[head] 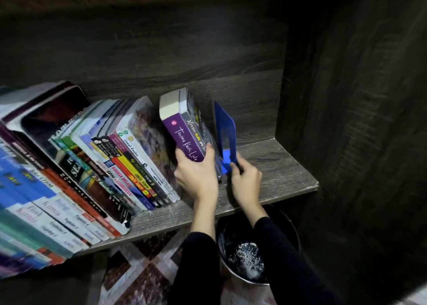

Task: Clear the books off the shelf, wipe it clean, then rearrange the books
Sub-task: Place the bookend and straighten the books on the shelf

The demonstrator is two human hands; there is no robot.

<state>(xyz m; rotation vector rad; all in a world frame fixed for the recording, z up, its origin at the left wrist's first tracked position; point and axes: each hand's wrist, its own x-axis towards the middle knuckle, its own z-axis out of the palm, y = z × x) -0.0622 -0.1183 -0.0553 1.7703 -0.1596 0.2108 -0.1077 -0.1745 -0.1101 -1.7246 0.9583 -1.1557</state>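
Left hand (196, 173) curls around the purple book (182, 138) on the shelf (277, 166), steadying it; right hand (246, 180) pinches the blue bookend (225, 129) beside it, which I judge will brace the row of books (129, 156).

Black long sleeves (196, 270), perhaps knit; left grip (196, 175), right grip (246, 181) bare.
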